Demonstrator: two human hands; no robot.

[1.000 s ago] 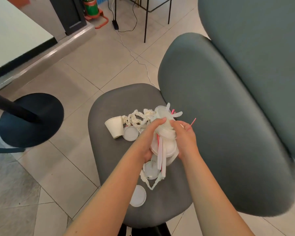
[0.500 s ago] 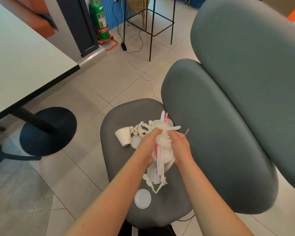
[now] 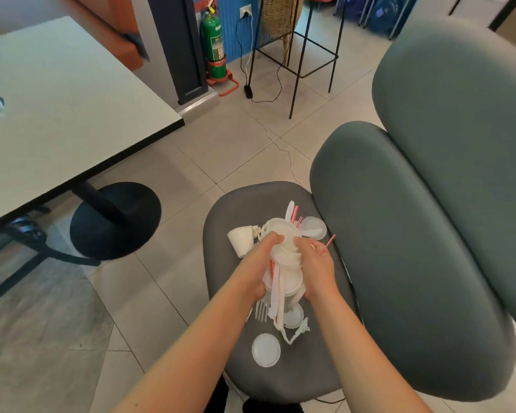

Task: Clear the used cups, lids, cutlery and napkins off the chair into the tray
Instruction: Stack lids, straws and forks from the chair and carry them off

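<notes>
Above the dark grey chair seat [image 3: 230, 210], my left hand [image 3: 258, 265] and my right hand [image 3: 318, 268] grip one white bundle [image 3: 285, 263] of cups, lids, cutlery and straws from both sides. A plastic fork [image 3: 261, 311] and knife ends hang from its lower end. A white paper cup [image 3: 241, 239] lies on its side to the left. One round lid [image 3: 265, 350] lies near the seat's front, another lid [image 3: 313, 228] at the back. A twisted napkin [image 3: 295, 335] trails beneath the bundle. A red straw [image 3: 328, 242] pokes out by my right hand. No tray is in view.
Two teal-grey backrest cushions [image 3: 399, 248] rise right of the seat. A pale table [image 3: 57, 108] on a black round base [image 3: 113, 219] stands left. Farther back are a green fire extinguisher [image 3: 212, 40], a black metal stool frame [image 3: 298, 55] and a cable on the tiled floor.
My head has tilted up, so the table and the back of the room have come into view. Both hands keep their grip on the bundle, which stays over the seat.
</notes>
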